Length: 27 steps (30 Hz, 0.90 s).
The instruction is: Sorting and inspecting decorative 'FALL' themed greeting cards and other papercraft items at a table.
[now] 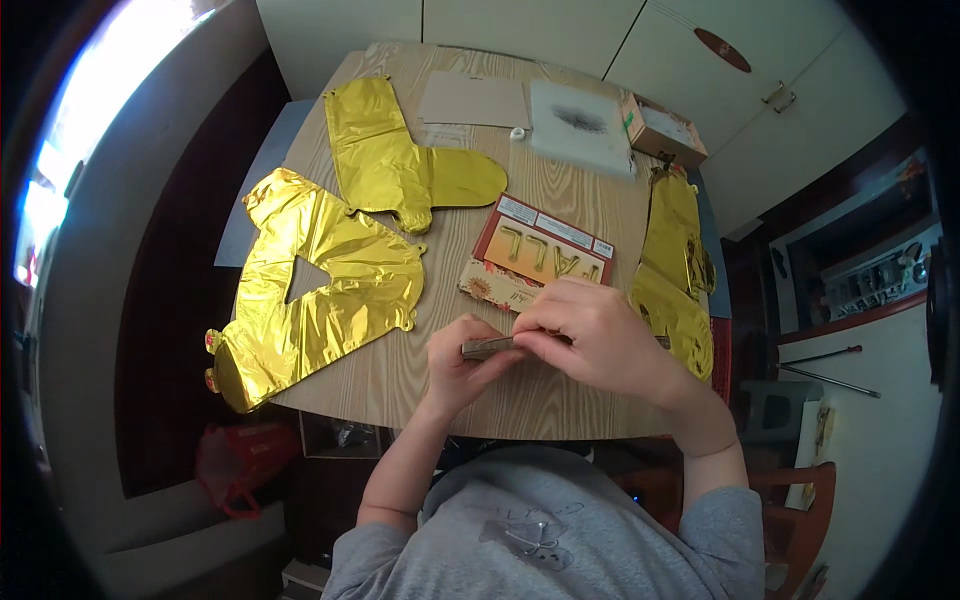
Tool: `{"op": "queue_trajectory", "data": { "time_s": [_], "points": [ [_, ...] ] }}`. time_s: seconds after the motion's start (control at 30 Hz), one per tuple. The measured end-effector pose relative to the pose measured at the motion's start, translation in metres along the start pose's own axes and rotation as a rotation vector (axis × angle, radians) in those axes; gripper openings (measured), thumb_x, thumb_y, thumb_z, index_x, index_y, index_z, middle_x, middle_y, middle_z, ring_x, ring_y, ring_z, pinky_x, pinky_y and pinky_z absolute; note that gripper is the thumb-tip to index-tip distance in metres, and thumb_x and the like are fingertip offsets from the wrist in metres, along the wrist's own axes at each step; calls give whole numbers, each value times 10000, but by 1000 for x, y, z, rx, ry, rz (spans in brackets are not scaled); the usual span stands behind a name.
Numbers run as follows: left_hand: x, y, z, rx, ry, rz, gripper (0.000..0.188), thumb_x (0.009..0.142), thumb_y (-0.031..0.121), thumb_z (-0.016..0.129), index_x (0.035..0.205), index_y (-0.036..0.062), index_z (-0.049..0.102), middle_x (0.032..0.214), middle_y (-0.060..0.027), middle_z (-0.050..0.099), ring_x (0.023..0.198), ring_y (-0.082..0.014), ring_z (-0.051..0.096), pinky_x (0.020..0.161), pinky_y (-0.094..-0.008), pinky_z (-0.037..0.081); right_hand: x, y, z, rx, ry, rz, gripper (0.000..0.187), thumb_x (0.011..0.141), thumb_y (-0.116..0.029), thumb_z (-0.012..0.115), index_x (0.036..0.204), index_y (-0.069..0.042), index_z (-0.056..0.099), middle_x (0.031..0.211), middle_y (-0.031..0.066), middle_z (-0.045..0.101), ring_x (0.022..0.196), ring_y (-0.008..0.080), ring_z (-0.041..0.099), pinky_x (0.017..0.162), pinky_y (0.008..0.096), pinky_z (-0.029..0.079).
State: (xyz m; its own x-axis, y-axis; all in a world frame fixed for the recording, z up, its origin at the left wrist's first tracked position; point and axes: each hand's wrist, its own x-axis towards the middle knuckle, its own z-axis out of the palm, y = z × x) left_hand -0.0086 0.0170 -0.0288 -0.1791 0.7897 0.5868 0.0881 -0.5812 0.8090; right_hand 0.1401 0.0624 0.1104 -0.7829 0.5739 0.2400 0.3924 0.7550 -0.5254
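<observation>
In front of my body, over the near edge of the table, both hands are closed on a thin, flat, greyish-brown strip-like thing (487,347); its kind I cannot make out. My left hand (460,362) grips its left end. My right hand (585,328) pinches it near the middle with thumb and fingers, and covers much of its length. Just beyond lies a red and orange package (545,245) picturing gold letter balloons. To the left, a shiny gold foil balloon (335,290) shaped like an A lies flat. Farther back is an angled gold foil balloon (385,150).
At the table's right edge lies another crumpled gold foil balloon (668,270). Along the back are a pale card sheet (472,98), a translucent white sheet (580,125), a small white roll (517,134) and an open box (665,132). A red bag (245,460) stands below left.
</observation>
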Motion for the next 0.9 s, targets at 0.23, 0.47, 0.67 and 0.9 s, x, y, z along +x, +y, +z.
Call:
{"op": "queue_trajectory", "data": {
  "time_s": [0.23,0.47,0.67,0.9],
  "points": [
    [0,1,1,7,9,-5,277,605,50,769,756,39,537,662,-74,563,549,-165,559,490,-255,419,-3,0,9,-516,137,-391,194,607,-127,577,777,-40,539,718,40,483,686,182,518,602,285,446],
    [0,2,1,-11,-30,19,293,597,76,779,762,54,538,653,-68,572,548,-178,563,485,-269,421,-9,8,14,-599,210,-540,207,595,-96,579,791,-42,536,746,40,477,712,183,518,614,281,463],
    [2,4,2,-1,-65,35,284,597,113,780,750,63,545,639,-61,558,537,-183,554,472,-272,406,0,9,-3,-583,29,-652,161,621,-141,552,753,-56,518,724,33,453,728,171,507,647,280,458],
    [5,8,-1,28,-102,-7,286,597,122,779,748,59,544,627,-62,539,538,-194,542,484,-278,403,24,19,-12,-493,-171,-821,149,659,-188,534,735,-63,511,741,29,449,764,167,482,685,284,427]
  ]
}}
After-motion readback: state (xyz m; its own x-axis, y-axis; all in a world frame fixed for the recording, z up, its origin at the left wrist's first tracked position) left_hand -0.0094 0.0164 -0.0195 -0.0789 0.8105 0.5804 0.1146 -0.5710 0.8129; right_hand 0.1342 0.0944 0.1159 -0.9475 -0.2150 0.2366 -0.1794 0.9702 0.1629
